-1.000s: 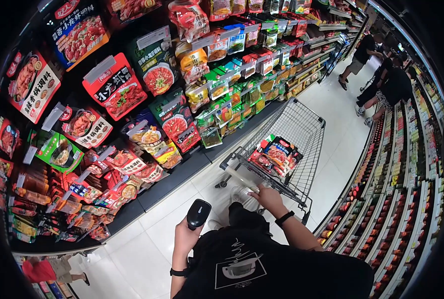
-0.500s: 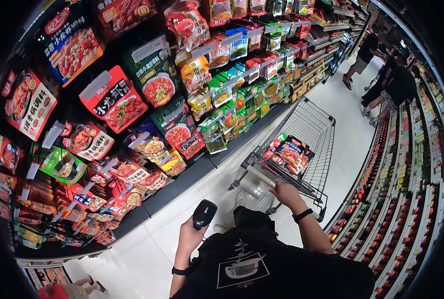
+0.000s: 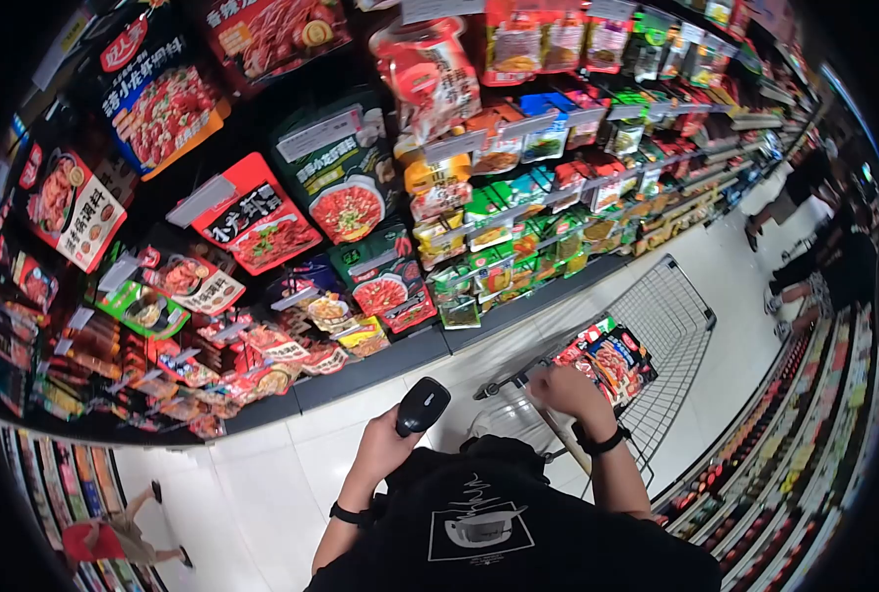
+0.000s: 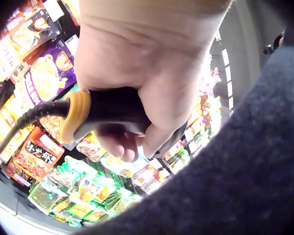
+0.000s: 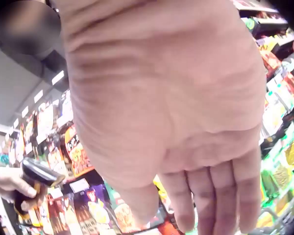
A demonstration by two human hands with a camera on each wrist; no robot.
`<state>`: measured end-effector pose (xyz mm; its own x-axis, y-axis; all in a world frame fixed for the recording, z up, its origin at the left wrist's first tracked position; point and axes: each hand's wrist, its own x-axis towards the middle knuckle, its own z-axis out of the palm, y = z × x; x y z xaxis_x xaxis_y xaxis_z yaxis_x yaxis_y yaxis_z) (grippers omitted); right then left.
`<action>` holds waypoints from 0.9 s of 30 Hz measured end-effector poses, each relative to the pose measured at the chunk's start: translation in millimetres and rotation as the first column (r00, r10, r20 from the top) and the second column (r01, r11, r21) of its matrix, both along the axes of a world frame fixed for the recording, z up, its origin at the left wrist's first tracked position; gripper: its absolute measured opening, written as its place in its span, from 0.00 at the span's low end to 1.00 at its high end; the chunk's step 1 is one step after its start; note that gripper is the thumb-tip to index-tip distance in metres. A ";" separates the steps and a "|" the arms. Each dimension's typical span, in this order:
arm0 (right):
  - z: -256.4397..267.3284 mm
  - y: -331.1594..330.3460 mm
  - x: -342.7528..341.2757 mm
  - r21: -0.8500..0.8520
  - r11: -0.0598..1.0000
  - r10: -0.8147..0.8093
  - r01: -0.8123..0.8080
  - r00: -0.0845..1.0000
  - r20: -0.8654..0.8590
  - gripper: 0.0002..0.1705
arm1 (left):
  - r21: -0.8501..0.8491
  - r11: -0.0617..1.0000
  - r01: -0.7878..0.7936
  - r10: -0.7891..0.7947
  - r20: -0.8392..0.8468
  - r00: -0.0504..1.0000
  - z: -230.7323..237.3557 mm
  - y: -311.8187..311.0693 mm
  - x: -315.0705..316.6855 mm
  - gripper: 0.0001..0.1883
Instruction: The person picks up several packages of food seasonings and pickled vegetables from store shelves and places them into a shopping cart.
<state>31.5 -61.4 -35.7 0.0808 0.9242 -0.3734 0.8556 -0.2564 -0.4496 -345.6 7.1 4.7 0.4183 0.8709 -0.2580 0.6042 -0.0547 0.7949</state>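
Note:
My left hand grips a black handheld barcode scanner, its rounded head pointing up and forward. In the left wrist view the fingers wrap round the scanner's dark handle, which has a yellow ring and a coiled black cable at its end. My right hand hovers by the shopping cart's handle with nothing in it. Its palm faces the right wrist camera, with the fingers extended and loose. Red and black seasoning packets lie in the wire cart, just beyond the right hand.
Shelves of hanging seasoning pouches rise on the left, above a dark base ledge. Shelves of jars line the right side. People stand farther up the aisle, and a person in red is at the lower left.
My right hand has come off the cart handle and lifted slightly. The head view has swung, so the cart sits farther right. The left hand still holds the scanner.

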 end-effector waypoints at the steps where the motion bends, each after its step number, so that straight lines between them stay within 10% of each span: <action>1: 15.4 24.7 3.5 0.072 0.997 -0.002 0.010 0.995 -0.100 0.26 | -0.007 1.000 -0.024 0.024 0.014 1.000 -0.8 -2.1 2.4 0.20; 7: 32.4 165.2 19.0 0.454 0.872 0.053 0.184 0.886 -0.461 0.26 | 0.025 0.996 -0.091 0.091 0.010 0.996 -3.3 -6.2 9.8 0.20; 15: 23.5 313.5 12.3 0.619 0.685 -0.034 0.385 0.866 -0.500 0.44 | 0.024 0.978 -0.208 0.207 0.016 0.978 8.9 9.9 1.7 0.21; 27: -3.4 400.1 11.3 0.474 0.757 0.114 0.450 0.623 -0.774 0.41 | 0.139 0.972 -0.191 0.174 0.124 0.977 -5.6 99.4 -22.8 0.19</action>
<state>42.8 338.7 -39.1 0.2277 0.9488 0.2190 0.1300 0.1933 -0.9725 -368.5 106.5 -0.9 0.2669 0.9603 -0.0807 0.5242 -0.0744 0.8484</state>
